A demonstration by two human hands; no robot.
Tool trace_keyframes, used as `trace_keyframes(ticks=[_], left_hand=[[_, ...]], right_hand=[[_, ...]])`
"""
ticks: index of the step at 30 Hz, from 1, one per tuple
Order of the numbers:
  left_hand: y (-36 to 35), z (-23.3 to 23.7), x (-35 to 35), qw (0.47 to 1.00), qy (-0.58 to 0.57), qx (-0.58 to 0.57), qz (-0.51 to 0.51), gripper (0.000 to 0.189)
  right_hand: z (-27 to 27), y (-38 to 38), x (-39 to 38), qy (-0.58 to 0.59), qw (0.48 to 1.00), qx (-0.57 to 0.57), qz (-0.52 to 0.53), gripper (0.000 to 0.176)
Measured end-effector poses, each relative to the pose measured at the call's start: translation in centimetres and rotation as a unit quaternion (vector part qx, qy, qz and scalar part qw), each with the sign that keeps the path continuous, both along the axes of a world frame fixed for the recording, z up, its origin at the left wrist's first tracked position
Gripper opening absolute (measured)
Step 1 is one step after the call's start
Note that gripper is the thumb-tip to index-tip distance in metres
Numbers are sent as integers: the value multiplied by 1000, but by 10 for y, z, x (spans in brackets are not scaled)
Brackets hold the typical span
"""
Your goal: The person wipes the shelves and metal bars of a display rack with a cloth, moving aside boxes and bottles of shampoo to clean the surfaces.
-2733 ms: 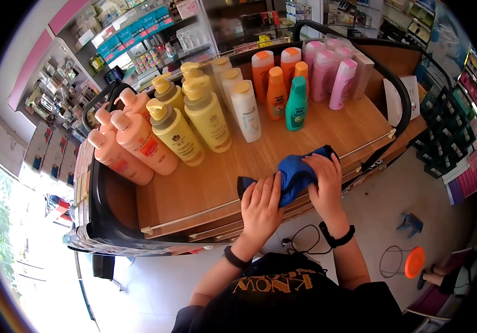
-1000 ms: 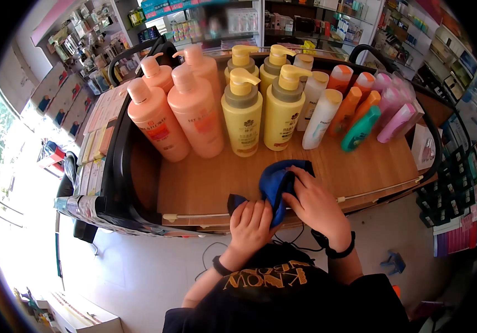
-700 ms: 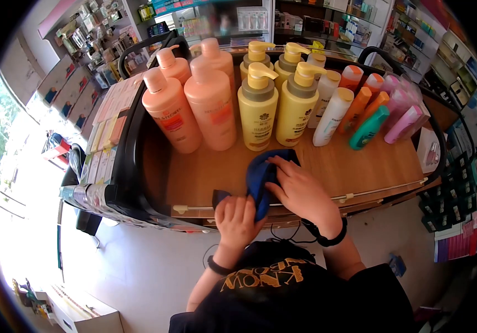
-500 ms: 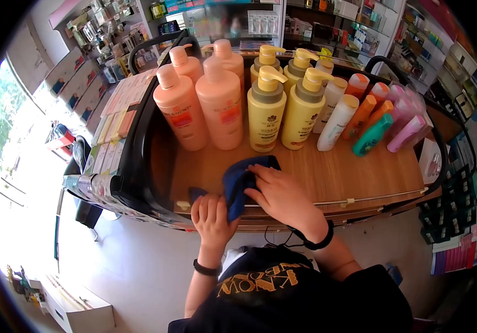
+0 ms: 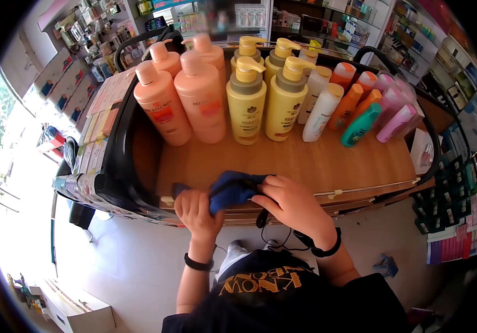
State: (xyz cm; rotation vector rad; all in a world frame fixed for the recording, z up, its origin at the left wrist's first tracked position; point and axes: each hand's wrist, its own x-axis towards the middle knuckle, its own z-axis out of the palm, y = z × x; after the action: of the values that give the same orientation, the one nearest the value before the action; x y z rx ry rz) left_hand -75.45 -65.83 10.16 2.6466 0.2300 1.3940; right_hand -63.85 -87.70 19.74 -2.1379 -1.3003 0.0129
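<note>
A bunched blue cloth (image 5: 231, 190) is held between both hands over the front edge of the wooden shelf (image 5: 305, 166). My left hand (image 5: 198, 215) is closed round its left part, with a dark corner sticking out behind the fingers. At its right end, my right hand (image 5: 289, 201) pinches the cloth between thumb and fingers. Behind the hands stand large pink pump bottles (image 5: 204, 102), yellow pump bottles (image 5: 246, 105) and a white bottle (image 5: 322, 112). Farther right are orange bottles (image 5: 345, 107), a green bottle (image 5: 361, 125) and a pink bottle (image 5: 396, 123).
Boxes (image 5: 97, 119) line the left side of the black-framed stand. Stocked shelves rise behind it. A white drawer unit (image 5: 74, 311) is on the floor at lower left, and dark green packages (image 5: 443, 202) hang at the right. Cables trail below the shelf edge.
Both hands have drawn the cloth toward the shelf's front edge, and it is more bunched. My right hand has moved down and now pinches it. The view has shifted slightly.
</note>
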Motion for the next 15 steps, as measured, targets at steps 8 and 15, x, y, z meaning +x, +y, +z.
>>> trace_keyframes(ticks=[8,15], left_hand=[[-37,8,16,998,30,-8,-61,44],[-92,11,41,991,17,-15,-135,39]], right_hand=[[2,-59,2,22,991,11,-129,29],[-1,-86,3,-53,980,-38,-187,35]])
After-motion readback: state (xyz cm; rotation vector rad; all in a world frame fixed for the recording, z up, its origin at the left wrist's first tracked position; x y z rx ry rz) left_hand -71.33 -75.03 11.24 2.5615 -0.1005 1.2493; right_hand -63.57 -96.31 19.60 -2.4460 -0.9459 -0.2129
